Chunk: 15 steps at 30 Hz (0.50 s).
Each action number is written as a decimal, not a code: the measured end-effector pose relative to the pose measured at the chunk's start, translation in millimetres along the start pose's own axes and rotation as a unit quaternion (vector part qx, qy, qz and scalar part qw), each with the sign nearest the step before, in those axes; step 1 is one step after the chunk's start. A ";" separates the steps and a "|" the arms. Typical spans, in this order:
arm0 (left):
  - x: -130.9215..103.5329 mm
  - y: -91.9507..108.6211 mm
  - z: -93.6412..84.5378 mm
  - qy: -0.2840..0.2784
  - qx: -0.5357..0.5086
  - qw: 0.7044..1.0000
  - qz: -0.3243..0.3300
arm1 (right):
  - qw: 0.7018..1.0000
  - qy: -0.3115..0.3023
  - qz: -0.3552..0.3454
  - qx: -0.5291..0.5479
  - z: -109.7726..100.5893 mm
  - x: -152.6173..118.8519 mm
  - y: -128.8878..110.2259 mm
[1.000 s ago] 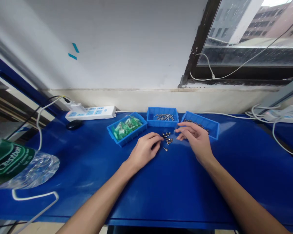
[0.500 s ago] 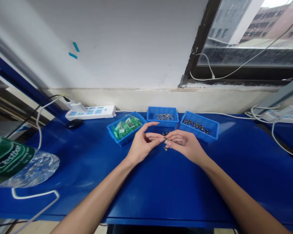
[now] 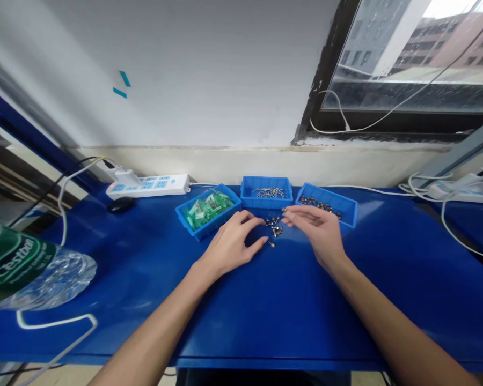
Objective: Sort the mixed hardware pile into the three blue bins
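Several small metal parts (image 3: 277, 231) lie loose on the blue table between the hands. Beside them on the left is my left hand (image 3: 235, 241), its thumb and fingers apart, with nothing between them; its fingertips are close to the parts. My right hand (image 3: 316, 230) is raised at their right, thumb and index finger pinched on a small dark metal piece. Behind stand three blue bins: the left bin (image 3: 198, 235) with green packets (image 3: 209, 208), the middle bin (image 3: 266, 202) with silver screws (image 3: 270, 192), and the right bin (image 3: 348, 212) with dark metal pieces (image 3: 316, 202).
A white power strip (image 3: 165, 185) and a black mouse (image 3: 121, 205) are at the back left. A large water bottle (image 3: 64, 279) stands at the left with a white cable near it. More cables (image 3: 430, 187) lie at the back right, below the window.
My hands have separated from where their fingertips met. The left hand has opened and lowered near the parts; the right has moved right and up. More loose parts now show between them.
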<state>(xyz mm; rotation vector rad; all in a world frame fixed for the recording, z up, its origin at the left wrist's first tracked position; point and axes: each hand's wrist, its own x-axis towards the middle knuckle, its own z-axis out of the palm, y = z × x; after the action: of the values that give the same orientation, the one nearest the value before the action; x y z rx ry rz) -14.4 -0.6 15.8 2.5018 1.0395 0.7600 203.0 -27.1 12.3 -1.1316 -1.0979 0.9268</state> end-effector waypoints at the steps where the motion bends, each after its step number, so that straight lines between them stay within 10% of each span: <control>1: -0.9 -2.8 0.7 -0.018 0.030 0.999 0.008 | 0.999 0.045 -0.016 0.001 -2.4 2.1 -0.1; 5: -1.7 -11.1 5.8 -0.061 0.044 0.997 0.012 | 0.991 0.126 -0.041 -0.009 -11.6 9.0 -0.9; 15: -1.3 -5.8 11.2 -0.058 0.040 0.996 0.061 | 0.995 0.036 -0.040 -0.080 -10.3 6.5 -1.5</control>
<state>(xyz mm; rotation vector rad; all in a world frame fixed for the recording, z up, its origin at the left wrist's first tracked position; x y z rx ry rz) -11.8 1.4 3.6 2.6630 0.9028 0.6093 214.5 -23.4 14.3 -1.2323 -1.1649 0.7397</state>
